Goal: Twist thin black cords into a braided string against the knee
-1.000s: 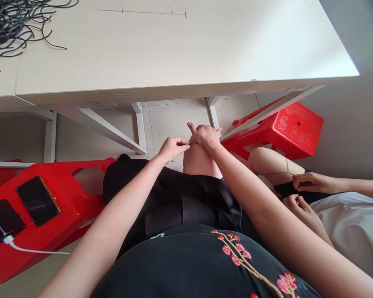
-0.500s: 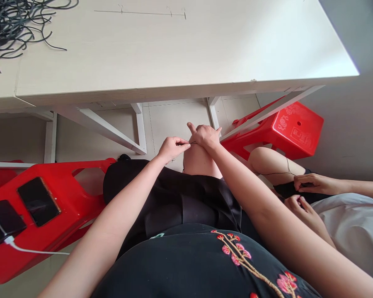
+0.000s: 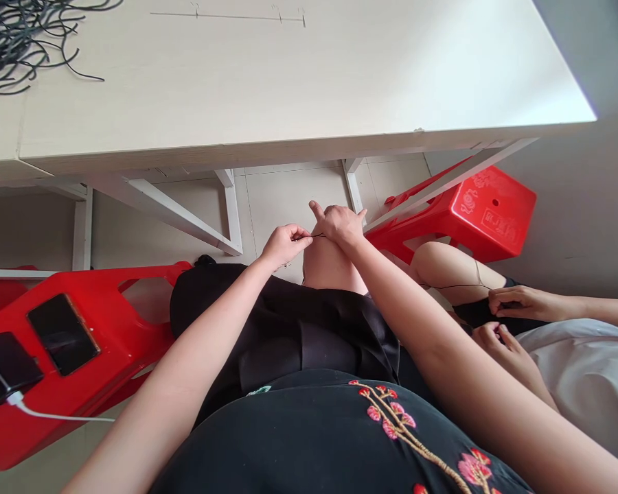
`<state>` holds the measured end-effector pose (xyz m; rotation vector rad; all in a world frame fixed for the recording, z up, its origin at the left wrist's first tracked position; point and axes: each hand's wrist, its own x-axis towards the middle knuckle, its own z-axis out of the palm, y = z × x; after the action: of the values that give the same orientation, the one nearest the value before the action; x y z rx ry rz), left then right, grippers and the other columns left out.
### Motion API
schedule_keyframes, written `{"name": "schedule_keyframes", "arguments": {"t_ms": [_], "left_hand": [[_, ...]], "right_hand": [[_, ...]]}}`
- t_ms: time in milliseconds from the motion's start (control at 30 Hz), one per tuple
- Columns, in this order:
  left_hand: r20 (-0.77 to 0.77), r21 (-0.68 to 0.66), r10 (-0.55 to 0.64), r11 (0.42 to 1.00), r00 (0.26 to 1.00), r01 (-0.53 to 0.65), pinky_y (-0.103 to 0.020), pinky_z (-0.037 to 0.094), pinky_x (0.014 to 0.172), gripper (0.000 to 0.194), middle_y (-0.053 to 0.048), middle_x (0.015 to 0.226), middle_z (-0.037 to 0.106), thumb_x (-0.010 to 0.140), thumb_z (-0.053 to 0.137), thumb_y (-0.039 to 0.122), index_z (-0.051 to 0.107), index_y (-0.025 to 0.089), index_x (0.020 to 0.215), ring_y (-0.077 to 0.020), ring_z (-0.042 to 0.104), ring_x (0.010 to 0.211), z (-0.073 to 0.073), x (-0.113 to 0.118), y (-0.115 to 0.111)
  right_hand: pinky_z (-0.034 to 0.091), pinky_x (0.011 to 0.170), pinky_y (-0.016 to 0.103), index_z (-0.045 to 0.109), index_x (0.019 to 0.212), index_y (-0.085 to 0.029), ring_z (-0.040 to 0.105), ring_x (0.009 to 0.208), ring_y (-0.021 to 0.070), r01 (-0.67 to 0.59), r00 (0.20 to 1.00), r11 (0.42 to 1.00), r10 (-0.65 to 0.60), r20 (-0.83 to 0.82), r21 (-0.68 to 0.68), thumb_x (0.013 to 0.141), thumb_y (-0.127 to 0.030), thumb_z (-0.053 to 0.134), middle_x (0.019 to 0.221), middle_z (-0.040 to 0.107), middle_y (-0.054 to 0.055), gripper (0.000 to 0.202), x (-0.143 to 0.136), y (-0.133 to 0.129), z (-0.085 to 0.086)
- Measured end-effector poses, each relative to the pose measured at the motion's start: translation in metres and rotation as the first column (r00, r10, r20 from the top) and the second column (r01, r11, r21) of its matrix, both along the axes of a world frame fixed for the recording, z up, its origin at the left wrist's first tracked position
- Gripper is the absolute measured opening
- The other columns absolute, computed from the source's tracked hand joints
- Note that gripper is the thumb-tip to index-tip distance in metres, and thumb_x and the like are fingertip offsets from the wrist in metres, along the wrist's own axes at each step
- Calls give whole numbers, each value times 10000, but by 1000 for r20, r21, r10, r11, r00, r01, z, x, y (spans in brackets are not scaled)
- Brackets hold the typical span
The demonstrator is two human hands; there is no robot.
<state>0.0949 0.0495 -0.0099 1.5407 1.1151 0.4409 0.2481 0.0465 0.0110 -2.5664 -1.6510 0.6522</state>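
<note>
A thin black cord (image 3: 317, 235) runs between my two hands above my bare knee (image 3: 329, 266). My left hand (image 3: 287, 245) pinches its end between thumb and fingertips. Palm down on the knee, my right hand (image 3: 340, 224) has its thumb and little finger stretched out, and the cord passes beneath it. Whatever lies under that palm is hidden. At the top left, a heap of black cords (image 3: 10, 41) lies on the pale table (image 3: 340, 82).
A line with tick marks (image 3: 237, 16) is drawn on the table. Red stools (image 3: 494, 213) stand at both sides; the left one holds a phone (image 3: 64, 334) and a dark device with a white cable (image 3: 10, 367). At right, a person's hands (image 3: 520, 304) handle a thin cord.
My left hand has shifted very slightly left, and a little more cord shows between the hands. My right hand stays on the knee.
</note>
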Motion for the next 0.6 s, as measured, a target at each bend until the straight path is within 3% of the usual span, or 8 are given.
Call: {"name": "schedule_keyframes", "arguments": {"t_ms": [233, 467, 600], "left_hand": [[-70, -42, -20, 999, 997, 17, -285, 412, 622, 249, -29, 757, 626, 783, 511, 418, 623, 197, 763, -169, 554, 712, -3, -1, -2], [12, -25, -16, 1000, 1000, 17, -253, 406, 650, 179, -5, 778, 580, 731, 583, 352, 539, 196, 807, -126, 509, 700, -3, 1, -4], [46, -25, -5, 1000, 999, 6, -251, 397, 672, 177, 0, 770, 571, 769, 533, 371, 533, 194, 767, -125, 500, 712, -2, 2, -5]], "right_hand": [[123, 964, 685, 631, 714, -149, 618, 828, 283, -6, 1000, 1000, 6, -2, 1, 809, -725, 86, 756, 660, 114, 798, 1, 0, 0], [120, 958, 693, 636, 731, -145, 615, 848, 293, -10, 1000, 1000, 10, 6, -4, 821, -708, 94, 762, 654, 129, 787, 1, 0, -1], [110, 965, 696, 644, 772, -152, 609, 857, 294, -14, 1000, 1000, 14, 0, 0, 833, -693, 98, 782, 653, 129, 772, 1, -1, 0]]}}
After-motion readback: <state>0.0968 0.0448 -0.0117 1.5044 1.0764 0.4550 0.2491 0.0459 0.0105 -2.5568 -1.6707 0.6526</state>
